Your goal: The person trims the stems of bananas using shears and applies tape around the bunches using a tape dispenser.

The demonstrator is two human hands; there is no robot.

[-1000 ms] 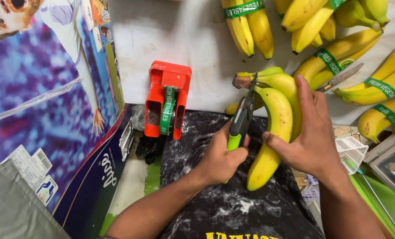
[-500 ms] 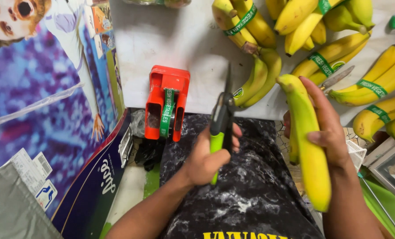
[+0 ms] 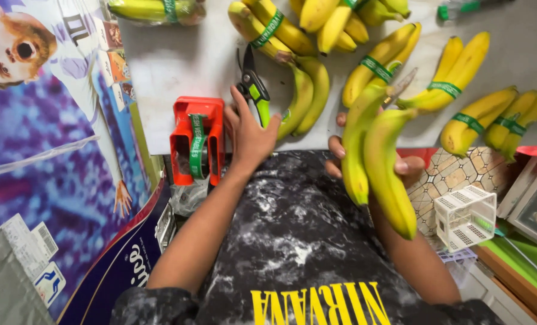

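Observation:
My left hand (image 3: pixel 247 132) reaches onto the white tabletop (image 3: pixel 178 60) with green-handled pruning shears (image 3: pixel 253 90) in its fingers. The blades point away from me and rest on the surface. My right hand (image 3: pixel 408 168) grips a small bunch of yellow bananas (image 3: pixel 376 156) from behind, at the table's near edge. The bunch hangs tips down over my dark shirt. Two loose bananas (image 3: pixel 304 99) lie just right of the shears.
A red tape dispenser (image 3: pixel 197 141) with green tape sits left of my left hand. Several banana bunches with green bands (image 3: pixel 461 90) cover the far and right parts of the table. A small white plastic basket (image 3: pixel 466 216) stands low right, a printed poster (image 3: pixel 46 150) on the left.
My left hand has carried the shears forward and lowered them onto the table. My right hand has drawn the cut bunch back toward me, away from the other bananas.

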